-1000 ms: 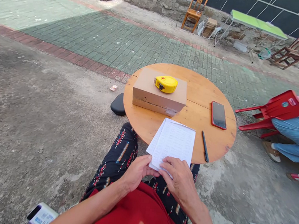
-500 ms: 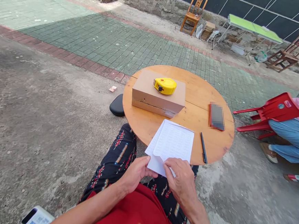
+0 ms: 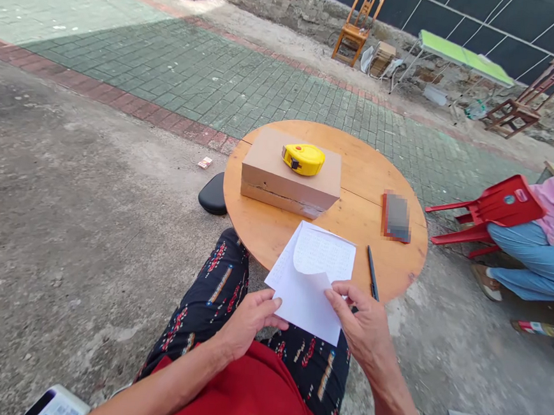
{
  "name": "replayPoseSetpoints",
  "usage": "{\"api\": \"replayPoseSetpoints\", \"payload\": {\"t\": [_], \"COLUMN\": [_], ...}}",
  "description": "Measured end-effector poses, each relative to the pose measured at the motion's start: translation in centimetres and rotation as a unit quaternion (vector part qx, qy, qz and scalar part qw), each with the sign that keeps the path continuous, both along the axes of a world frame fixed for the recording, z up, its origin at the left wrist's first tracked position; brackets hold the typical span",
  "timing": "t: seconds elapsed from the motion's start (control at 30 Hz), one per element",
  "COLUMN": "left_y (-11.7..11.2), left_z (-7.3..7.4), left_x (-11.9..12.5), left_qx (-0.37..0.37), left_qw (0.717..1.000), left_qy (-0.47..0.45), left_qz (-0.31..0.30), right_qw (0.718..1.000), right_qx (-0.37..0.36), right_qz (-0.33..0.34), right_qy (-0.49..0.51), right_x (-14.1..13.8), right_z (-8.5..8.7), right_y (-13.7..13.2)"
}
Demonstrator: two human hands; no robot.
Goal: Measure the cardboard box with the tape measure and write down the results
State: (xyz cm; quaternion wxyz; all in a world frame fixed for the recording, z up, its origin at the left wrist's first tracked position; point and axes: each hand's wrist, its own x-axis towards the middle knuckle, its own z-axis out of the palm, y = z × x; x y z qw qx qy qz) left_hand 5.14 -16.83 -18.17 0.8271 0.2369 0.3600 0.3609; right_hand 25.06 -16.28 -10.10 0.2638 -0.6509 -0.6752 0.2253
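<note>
A small stack of white paper sheets [image 3: 308, 307] with rows of writing lies over the near edge of the round wooden table [image 3: 380, 171]. My left hand [image 3: 256, 318] pinches the stack's lower left corner between thumb and fingers. In my right hand [image 3: 359, 313], thumb and forefinger grip the lower corner of the top sheet, which curls up and back to bare the sheet beneath. A black pen [image 3: 372, 271] rests just beyond my right hand. Farther back stands a cardboard box [image 3: 283, 189] with a yellow tape measure [image 3: 304, 159] on top.
A blurred-out phone-like object [image 3: 397, 217] lies at the table's right side. A black case [image 3: 213, 194] is beside the table's left edge. To the right, a person in a pink top sits on a red plastic chair [image 3: 505, 203]. A green folding table [image 3: 464, 58] stands by the wall.
My right hand has moved right and lifted the top sheet's corner into a larger curl. My left hand keeps its hold on the stack. The view has shifted slightly.
</note>
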Motion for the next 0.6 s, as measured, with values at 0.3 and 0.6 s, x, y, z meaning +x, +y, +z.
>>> {"api": "replayPoseSetpoints", "payload": {"t": [0.3,0.6], "left_y": [-0.2,-0.2], "left_z": [-0.2,-1.3], "left_x": [0.2,-1.0], "left_qx": [0.007,0.016], "left_qw": [0.999,0.998], "left_qy": [0.039,0.062], "left_qz": [0.002,0.005], "right_qw": [0.996,0.972], "right_qx": [0.049,0.153], "right_qz": [-0.049,-0.042], "right_qy": [-0.064,-0.173], "right_x": [1.3,2.9], "right_z": [4.3,8.7], "right_y": [1.9,4.2]}}
